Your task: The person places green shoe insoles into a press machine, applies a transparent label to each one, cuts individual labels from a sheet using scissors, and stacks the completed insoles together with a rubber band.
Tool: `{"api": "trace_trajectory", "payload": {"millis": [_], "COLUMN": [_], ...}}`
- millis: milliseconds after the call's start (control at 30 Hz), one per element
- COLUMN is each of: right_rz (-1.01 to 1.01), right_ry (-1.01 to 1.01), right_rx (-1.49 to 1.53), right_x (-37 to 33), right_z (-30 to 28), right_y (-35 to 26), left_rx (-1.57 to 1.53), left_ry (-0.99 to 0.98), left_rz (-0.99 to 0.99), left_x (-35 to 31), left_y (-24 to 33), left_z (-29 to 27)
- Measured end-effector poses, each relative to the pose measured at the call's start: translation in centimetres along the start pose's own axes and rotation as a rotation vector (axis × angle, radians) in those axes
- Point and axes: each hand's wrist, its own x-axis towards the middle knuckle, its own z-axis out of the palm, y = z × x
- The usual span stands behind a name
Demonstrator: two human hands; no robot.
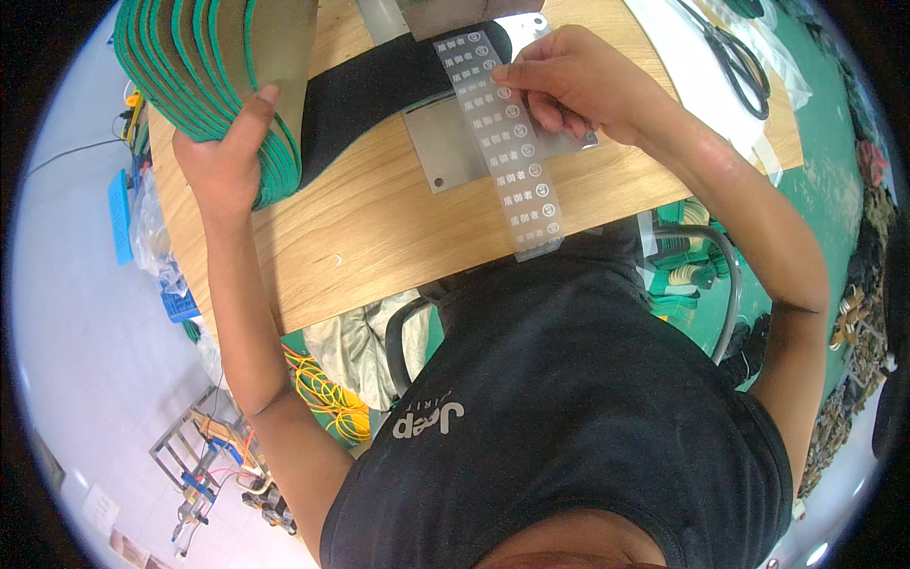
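My left hand [223, 166] is closed round a thick stack of insoles [204, 57] with green edges and tan faces, its thumb resting on the top one. With finger and thumb, my right hand [573, 81] pinches the edge of a translucent strip of printed labels [521, 175]. The strip runs across a black insole [365, 90], and its lower end reaches past the table edge. Beneath the insole's far end is a flat metal plate [441, 156]. A metal block [455, 13] stands over that end and hides part of it.
On the wooden table [351, 251], black-handled scissors [741, 71] lie at the right on a white sheet [664, 43]. A chair armrest [728, 275] and green-edged pieces [687, 275] are below the table's right edge. Yellow cable [332, 398] lies on the floor at left.
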Motion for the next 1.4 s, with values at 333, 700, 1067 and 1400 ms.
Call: {"api": "trace_trajectory", "payload": {"millis": [333, 700, 1067, 1400], "right_rz": [0.017, 0.017, 0.072, 0.05], "right_ry": [-0.029, -0.027, -0.048, -0.042], "right_rx": [-0.053, -0.01, 0.018, -0.003], "right_x": [-0.3, -0.5, -0.4, -0.5], "right_z": [-0.1, 0.0, 0.0, 0.1], "right_y": [-0.3, 0.4, 0.2, 0.1], "left_rx": [-0.002, -0.005, 0.047, 0.07], "left_ry": [-0.011, 0.003, -0.016, -0.03], "left_rz": [0.048, 0.052, 0.029, 0.056], "left_x": [-0.1, -0.3, -0.3, -0.3], "left_y": [0.2, 0.0, 0.3, 0.1], "left_z": [0.1, 0.0, 0.0, 0.0]}}
